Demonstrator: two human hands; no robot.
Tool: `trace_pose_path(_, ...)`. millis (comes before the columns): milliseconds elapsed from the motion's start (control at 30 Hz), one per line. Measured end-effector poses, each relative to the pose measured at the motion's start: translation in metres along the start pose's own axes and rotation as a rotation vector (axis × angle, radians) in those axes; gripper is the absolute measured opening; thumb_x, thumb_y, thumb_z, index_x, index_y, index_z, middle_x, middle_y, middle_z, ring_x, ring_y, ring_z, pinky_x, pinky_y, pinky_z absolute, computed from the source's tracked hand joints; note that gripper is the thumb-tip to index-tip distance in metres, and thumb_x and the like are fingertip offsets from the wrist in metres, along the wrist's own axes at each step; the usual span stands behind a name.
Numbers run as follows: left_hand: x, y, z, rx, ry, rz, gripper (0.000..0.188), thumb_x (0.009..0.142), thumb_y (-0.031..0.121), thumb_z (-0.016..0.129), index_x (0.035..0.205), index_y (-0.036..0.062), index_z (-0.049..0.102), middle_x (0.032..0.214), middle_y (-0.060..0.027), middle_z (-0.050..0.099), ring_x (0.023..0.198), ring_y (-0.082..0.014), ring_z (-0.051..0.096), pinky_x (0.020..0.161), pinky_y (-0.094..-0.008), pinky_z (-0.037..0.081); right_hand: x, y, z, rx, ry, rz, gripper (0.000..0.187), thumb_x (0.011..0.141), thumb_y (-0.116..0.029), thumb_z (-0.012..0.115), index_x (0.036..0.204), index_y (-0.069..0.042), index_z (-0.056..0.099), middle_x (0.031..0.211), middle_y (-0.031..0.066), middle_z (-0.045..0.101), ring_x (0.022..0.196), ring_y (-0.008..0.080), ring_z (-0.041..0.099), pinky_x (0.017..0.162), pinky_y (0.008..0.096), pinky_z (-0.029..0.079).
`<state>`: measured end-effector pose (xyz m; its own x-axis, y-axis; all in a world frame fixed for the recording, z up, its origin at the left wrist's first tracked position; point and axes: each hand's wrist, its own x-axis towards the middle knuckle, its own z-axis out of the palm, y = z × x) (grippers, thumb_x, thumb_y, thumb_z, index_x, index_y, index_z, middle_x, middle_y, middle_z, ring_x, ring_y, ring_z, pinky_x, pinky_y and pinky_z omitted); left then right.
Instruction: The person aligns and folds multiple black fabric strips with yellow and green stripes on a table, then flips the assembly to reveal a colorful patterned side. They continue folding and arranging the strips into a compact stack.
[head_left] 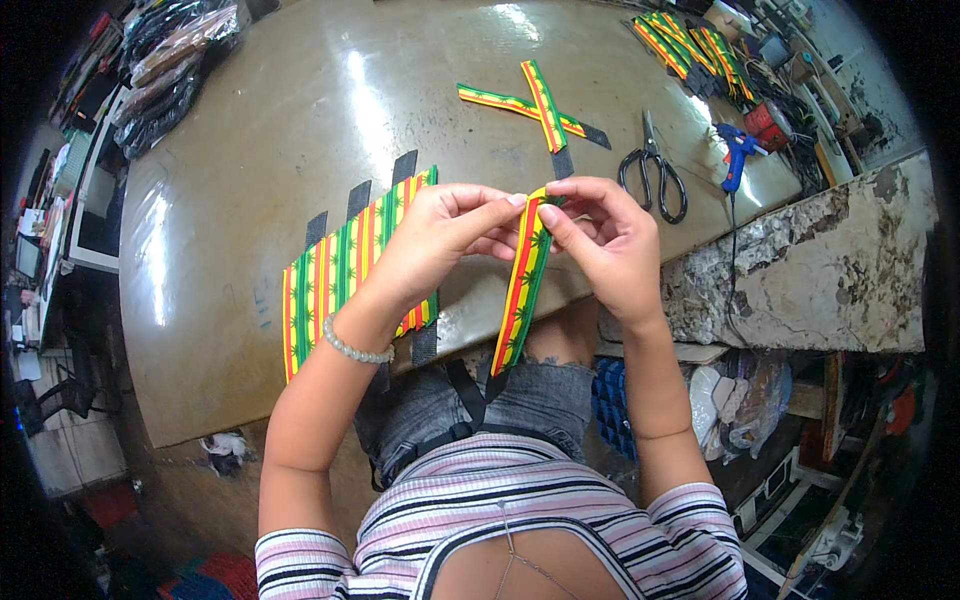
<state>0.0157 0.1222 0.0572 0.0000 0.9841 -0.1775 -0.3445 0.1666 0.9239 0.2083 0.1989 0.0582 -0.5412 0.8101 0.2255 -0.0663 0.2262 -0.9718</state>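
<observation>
Between my two hands hangs a fabric strap, striped green, yellow and red with dark leaf shapes. My left hand pinches its upper end from the left. Fingers of my right hand close on the same end from the right, thumb on the fabric. The strap's lower end dangles over the table edge, above my lap. Beside my left forearm several matching straps lie side by side on the table, with black tabs sticking out at their ends. Farther off, two more straps lie crossed.
Black-handled scissors lie right of my right hand. A blue glue gun with a cord rests near the table's right edge. A pile of striped straps sits far right, and plastic-wrapped bundles far left. The brown table has a glossy surface.
</observation>
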Motion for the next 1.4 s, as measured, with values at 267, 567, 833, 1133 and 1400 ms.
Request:
trace_pose_path(267, -0.001, 0.002, 0.002, 0.058, 0.062, -0.037, 0.030, 0.100, 0.024, 0.069, 0.112, -0.0037, 0.072, 0.097, -0.0062, 0.073, 0.085, -0.0108, 0.070, 0.076, -0.0238, 0.058, -0.002, -0.001, -0.008, -0.503, -0.047, -0.805, 0.033, 0.072, 0.007, 0.077, 0.102, -0.008, 0.078, 0.109, 0.0078, 0.069, 0.095, 0.0226, 0.068, 0.069, 0.0299, 0.057)
trace_pose_path(567, -0.007, 0.002, 0.020, 0.196, 0.090, 0.105, 0.029, 0.102, 0.028, 0.068, 0.107, -0.0003, 0.071, 0.091, -0.0018, 0.072, 0.079, -0.0052, 0.065, 0.070, -0.0221, 0.054, -0.008, -0.010, -0.010, -0.310, -0.064, -0.311, 0.031, 0.083, 0.002, 0.081, 0.113, -0.002, 0.071, 0.111, 0.0065, 0.065, 0.093, 0.0124, 0.061, 0.077, 0.0276, 0.052)
trace_pose_path(833, -0.019, 0.003, 0.027, -0.040, 0.035, 0.066, 0.042, 0.100, 0.029, 0.070, 0.128, -0.0018, 0.066, 0.098, -0.0043, 0.074, 0.082, -0.0070, 0.067, 0.073, -0.0236, 0.055, -0.013, -0.002, -0.017, 0.218, 0.025, 0.096, 0.017, 0.092, 0.005, 0.072, 0.106, 0.002, 0.061, 0.105, 0.0088, 0.067, 0.092, 0.0140, 0.068, 0.075, 0.0257, 0.061)
trace_pose_path(1133, -0.036, -0.022, 0.018, 0.699, 0.117, 0.068, 0.030, 0.098, 0.026, 0.069, 0.108, -0.0016, 0.075, 0.083, -0.0138, 0.070, 0.068, -0.0152, 0.066, 0.064, -0.0320, 0.052, -0.044, 0.017, -0.040, 0.184, 0.226, 0.149, 0.019, 0.092, 0.000, 0.075, 0.107, 0.003, 0.062, 0.101, 0.0090, 0.068, 0.086, 0.0122, 0.067, 0.074, 0.0253, 0.060)
trace_pose_path(1400, -0.014, -0.069, 0.033, 1.380, 0.361, 0.620, 0.029, 0.085, 0.004, 0.072, 0.113, 0.0056, 0.072, 0.108, -0.0137, 0.064, 0.099, -0.0317, 0.062, 0.082, -0.0386, 0.052, -0.055, 0.055, -0.027, -0.960, 0.291, -0.154, 0.013, 0.083, -0.008, 0.079, 0.092, -0.005, 0.070, 0.108, 0.0114, 0.058, 0.100, 0.0298, 0.056, 0.087, 0.0401, 0.047)
